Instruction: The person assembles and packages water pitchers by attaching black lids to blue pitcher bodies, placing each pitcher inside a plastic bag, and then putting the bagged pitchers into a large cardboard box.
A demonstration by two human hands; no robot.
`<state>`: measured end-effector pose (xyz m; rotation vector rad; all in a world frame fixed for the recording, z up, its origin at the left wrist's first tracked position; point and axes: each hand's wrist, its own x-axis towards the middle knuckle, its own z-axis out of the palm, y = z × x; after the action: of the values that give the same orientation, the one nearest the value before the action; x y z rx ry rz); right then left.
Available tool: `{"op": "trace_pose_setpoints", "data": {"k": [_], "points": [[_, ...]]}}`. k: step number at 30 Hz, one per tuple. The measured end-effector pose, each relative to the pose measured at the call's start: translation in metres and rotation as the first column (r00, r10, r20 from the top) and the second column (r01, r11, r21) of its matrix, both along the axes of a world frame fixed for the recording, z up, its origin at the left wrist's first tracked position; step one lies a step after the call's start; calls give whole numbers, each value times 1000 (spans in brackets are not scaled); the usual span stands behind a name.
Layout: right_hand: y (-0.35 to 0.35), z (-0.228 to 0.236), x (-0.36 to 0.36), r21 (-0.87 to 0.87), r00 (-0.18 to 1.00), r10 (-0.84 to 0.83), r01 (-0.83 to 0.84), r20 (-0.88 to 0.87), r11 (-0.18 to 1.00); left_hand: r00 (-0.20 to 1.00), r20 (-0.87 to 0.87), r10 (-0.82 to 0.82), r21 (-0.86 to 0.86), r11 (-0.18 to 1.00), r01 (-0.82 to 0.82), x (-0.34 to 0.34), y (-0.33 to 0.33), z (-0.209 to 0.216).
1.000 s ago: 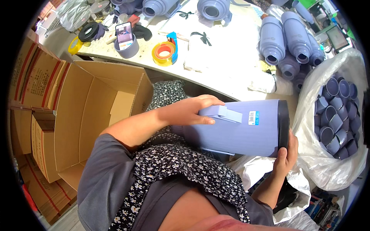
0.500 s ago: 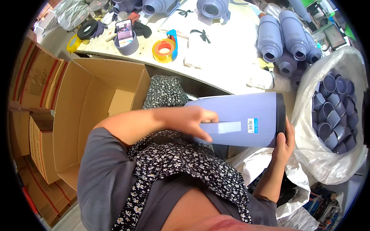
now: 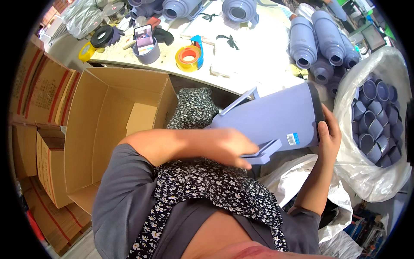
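A large lavender vacuum flask [image 3: 271,112] lies on its side across my lap, its dark base to the right. One handle stands out from its far side; another handle [image 3: 269,152] sticks out toward me. My left hand [image 3: 233,149], slightly blurred, closes around that near handle, thumb below and fingers over it. With thumb and fingers, my right hand [image 3: 328,131] grips the dark base rim. A small white and blue label [image 3: 293,139] shows on the body. The flask's left end is hidden behind my left forearm.
An open cardboard box [image 3: 92,129] stands at my left beside stacked cartons [image 3: 47,90]. A plastic bag [image 3: 340,172] of lavender cups is at the right. On the table [image 3: 254,73] are more flasks [image 3: 303,43], tape rolls [image 3: 188,59] and a phone [image 3: 144,38] in a cup.
The flask has turned about its length and tilted, so the near handle now points toward me and the far handle shows. My left hand has moved right and down with the handle.
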<state>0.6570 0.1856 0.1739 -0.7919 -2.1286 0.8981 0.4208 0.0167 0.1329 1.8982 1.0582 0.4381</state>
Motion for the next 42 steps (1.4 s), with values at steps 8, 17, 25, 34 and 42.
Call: {"op": "trace_pose_setpoints", "data": {"k": [8,17,25,34,42], "points": [[48,-31,7,37,928,234,-233,-289,972,335,341,878,-224,423,-878,-84,78,-109],[58,-21,-25,206,848,428,-379,-313,902,433,633,642,-201,676,-708,-50,105,-83],[55,-20,-75,-107,962,-122,98,-243,989,152,604,782,-687,608,-398,-84,131,-141],[87,-72,-28,-310,723,-12,-281,-691,908,285,745,604,-462,774,-432,-58,76,-72],[10,-29,-38,208,608,530,-520,-591,829,491,730,475,-353,878,-323,-41,72,-57]]}}
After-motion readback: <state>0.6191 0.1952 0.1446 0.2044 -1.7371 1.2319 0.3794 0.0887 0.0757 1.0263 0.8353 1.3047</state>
